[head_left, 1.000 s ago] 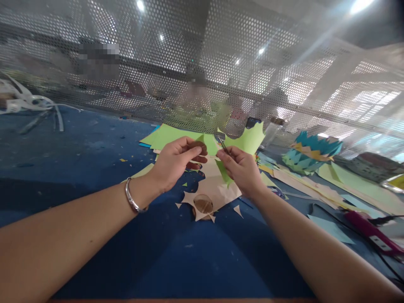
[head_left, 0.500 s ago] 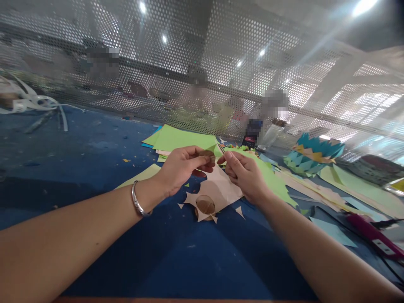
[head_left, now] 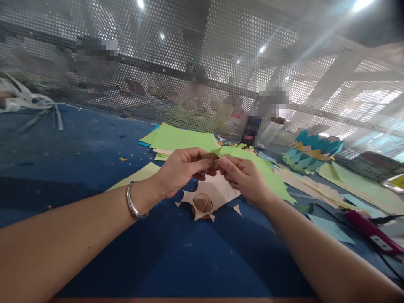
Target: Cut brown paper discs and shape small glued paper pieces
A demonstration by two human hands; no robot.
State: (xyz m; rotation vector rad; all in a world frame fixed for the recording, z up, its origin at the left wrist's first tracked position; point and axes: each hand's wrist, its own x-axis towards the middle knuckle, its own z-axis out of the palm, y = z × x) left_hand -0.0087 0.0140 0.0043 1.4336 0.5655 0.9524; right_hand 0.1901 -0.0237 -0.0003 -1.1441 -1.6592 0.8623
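In front of me my left hand [head_left: 191,166] is closed, thumb and fingers pinching a small piece of folded paper [head_left: 216,155], brownish with a green point on top. My right hand [head_left: 241,174] is also closed, its thumb and forefinger meeting the right end of that piece; the fingers hide most of it. Below both hands lies a peach paper sheet [head_left: 219,189] with jagged cut edges. At its near end a round brown disc [head_left: 202,205] shows, partly covered by the paper's points. Small peach scraps [head_left: 238,209] lie beside it.
Green sheets [head_left: 186,137] are stacked behind my hands. To the right stand a blue-green zigzag paper bowl [head_left: 312,151] and a magenta power strip [head_left: 369,229] with a cable. White ribbon [head_left: 34,101] lies at far left. A perforated metal screen [head_left: 142,80] closes the back.
My right hand has moved in to meet the left, closing the small gap between their fingertips. A thin dark-edged sliver at its fingertips no longer shows. The view has shifted slightly.
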